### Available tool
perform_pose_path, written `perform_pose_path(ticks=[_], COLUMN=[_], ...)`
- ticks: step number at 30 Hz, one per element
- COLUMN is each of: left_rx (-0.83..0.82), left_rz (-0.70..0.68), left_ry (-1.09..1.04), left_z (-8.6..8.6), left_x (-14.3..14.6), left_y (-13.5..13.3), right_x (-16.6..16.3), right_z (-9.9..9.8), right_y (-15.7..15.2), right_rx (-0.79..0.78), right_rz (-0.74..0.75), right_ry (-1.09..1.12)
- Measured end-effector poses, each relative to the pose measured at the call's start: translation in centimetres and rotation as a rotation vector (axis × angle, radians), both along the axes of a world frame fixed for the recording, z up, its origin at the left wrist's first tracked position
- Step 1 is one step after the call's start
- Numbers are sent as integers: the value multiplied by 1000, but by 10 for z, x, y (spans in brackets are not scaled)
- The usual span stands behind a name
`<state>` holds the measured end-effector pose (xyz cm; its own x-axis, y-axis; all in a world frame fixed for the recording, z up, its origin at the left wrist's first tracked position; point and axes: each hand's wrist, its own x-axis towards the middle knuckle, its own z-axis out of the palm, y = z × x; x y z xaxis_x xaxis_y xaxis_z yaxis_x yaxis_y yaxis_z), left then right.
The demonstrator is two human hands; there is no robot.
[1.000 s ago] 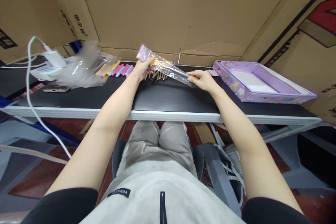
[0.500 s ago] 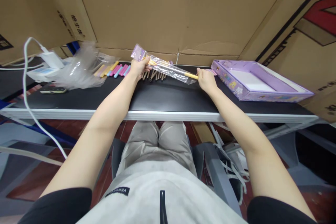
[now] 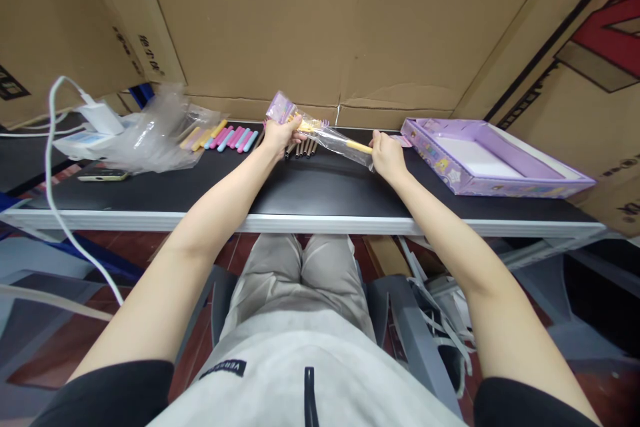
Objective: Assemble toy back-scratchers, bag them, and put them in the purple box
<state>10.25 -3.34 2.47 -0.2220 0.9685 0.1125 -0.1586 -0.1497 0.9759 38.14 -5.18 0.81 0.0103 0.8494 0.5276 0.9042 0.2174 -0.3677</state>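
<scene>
A clear plastic bag [image 3: 336,141] with a purple printed top slants between my hands above the black table. Inside it lies a slim yellow-handled stick [image 3: 358,146] with a yellow head, which looks like a back scratcher. My left hand [image 3: 280,137] is closed on the bag near its purple end, at the head. My right hand [image 3: 388,155] pinches the handle's far end, by the bag's lower edge. Behind and below the bag, several similar dark-rod sticks [image 3: 306,148] lie side by side, partly hidden. Their pink, blue and yellow handles [image 3: 233,138] show left of my left hand.
An open purple printed box [image 3: 525,185] stands at the right. Loose clear bags [image 3: 160,137] pile up at the left, beside a phone [image 3: 103,174] and a white charger [image 3: 101,117] with a cable. Cardboard [image 3: 350,27] walls the table's back.
My left hand has moved right and slightly toward me with the bag, closer to my right hand. Less of the handle sticks out of the bag. My right hand has barely moved.
</scene>
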Motion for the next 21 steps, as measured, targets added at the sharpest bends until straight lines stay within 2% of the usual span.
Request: perform_pose_path(ticks=[5, 10, 15, 21], left_rx=[-12, -21, -31, -61], left_rz=[6, 53, 125, 208], left_ry=[-76, -119, -190, -257], left_z=[2, 3, 8, 13], left_x=[11, 13, -3, -25], left_y=[-9, -6, 2, 3], right_x=[3, 8, 20, 31], right_z=[-5, -4, 2, -1], right_y=[7, 17, 11, 8], right_rx=[38, 110, 97, 18], right_rz=[11, 119, 222, 348], right_ry=[65, 177, 220, 239])
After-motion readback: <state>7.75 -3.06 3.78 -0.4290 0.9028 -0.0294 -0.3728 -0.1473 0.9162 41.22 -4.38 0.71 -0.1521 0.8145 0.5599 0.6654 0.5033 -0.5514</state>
